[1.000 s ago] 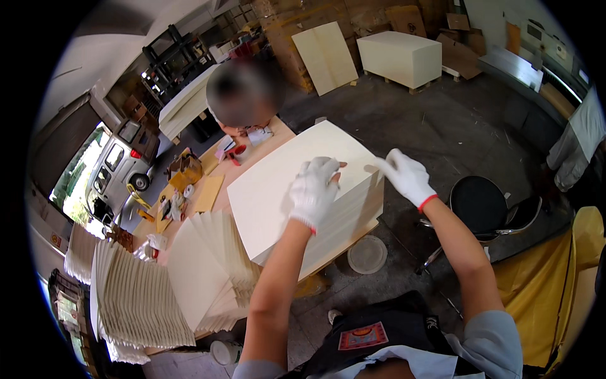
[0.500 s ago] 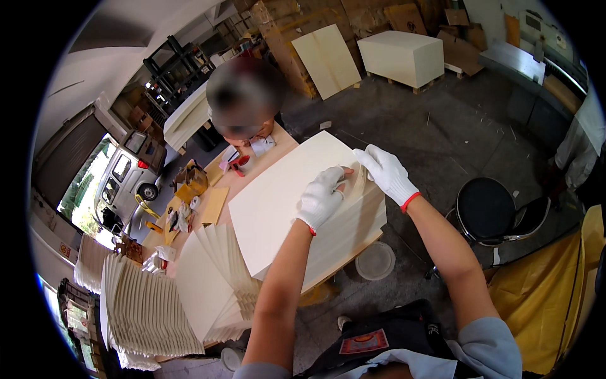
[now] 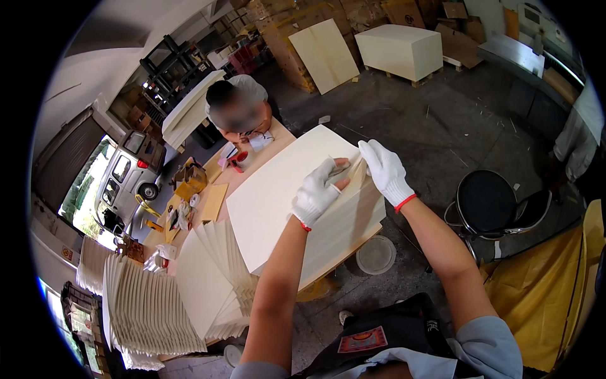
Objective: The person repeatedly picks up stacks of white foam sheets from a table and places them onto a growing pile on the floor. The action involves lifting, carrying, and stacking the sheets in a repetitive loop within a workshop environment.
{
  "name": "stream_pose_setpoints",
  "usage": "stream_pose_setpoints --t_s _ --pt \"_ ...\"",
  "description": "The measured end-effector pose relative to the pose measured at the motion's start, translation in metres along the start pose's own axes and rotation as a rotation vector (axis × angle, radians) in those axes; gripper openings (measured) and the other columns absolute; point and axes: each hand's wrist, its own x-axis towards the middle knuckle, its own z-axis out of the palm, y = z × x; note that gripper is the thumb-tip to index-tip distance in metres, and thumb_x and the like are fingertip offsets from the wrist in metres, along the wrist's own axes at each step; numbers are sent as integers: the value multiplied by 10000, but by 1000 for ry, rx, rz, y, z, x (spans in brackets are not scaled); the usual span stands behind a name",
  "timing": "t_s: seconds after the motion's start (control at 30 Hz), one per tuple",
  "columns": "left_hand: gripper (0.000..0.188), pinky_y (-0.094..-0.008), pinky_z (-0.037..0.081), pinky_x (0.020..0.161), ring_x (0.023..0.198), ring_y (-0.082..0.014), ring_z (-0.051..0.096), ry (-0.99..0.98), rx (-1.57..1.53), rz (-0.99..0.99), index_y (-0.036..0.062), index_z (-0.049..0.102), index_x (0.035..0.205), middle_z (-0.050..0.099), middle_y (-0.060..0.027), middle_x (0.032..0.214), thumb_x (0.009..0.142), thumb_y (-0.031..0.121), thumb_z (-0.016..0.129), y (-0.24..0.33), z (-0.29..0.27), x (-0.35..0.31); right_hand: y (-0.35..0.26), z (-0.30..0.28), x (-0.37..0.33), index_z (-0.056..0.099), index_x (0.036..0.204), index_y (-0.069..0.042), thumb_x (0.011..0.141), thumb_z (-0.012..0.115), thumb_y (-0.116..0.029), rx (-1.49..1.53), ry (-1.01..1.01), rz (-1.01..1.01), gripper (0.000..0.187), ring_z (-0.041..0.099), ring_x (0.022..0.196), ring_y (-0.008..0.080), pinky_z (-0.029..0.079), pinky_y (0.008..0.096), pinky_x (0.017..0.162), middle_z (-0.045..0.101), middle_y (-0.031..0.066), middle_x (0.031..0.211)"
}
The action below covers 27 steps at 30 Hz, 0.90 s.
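A thick stack of large off-white paper sheets point(image 3: 278, 196) lies on the table before me. On its top rests my left hand point(image 3: 318, 192), in a white glove with the thumb and a finger bare at the tips. Those fingers are spread apart near the right corner, with nothing seen between them. At that corner my right hand point(image 3: 384, 169), gloved in white with a red cuff, lies with fingers stretched out along the edge. Between the two hands the upper sheets' edges point(image 3: 357, 178) are bent up and fanned. The right thumb is hidden.
Fanned sheets point(image 3: 211, 278) and a wavy pile point(image 3: 148, 303) sit to the left. Across the wooden table point(image 3: 286, 141) a person point(image 3: 240, 110) leans over by a red tape dispenser point(image 3: 238, 162). A black stool point(image 3: 485, 203) and a round white tub point(image 3: 376, 254) stand at right.
The left hand's thumb and fingers have parted, and the right hand has shifted slightly at the corner. Across the table, the person's head has moved back from the stack.
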Motion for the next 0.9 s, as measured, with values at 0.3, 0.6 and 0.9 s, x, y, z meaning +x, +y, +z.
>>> stream_pose_setpoints --t_s 0.3,0.6,0.9 --pt "380 -318 466 720 727 -143 503 -12 267 69 93 706 1297 556 -33 798 919 99 741 12 3 -4 9 4 3 592 930 -81 1089 390 -541 -41 23 -24 527 649 760 433 457 521 696 635 180 707" --pt "406 -310 469 715 723 -134 498 -17 213 19 121 699 1345 506 -18 774 940 108 727 13 3 -3 2 0 0 595 922 -78 1081 396 -567 -48 19 0 552 666 763 409 465 506 701 651 164 708" --pt "340 -373 543 864 918 -295 692 16 308 78 161 688 1339 720 -142 1005 1003 156 638 9 2 -3 2 0 1 599 938 -80 1086 399 -549 -20 -11 24 531 660 780 417 463 511 706 648 167 720"
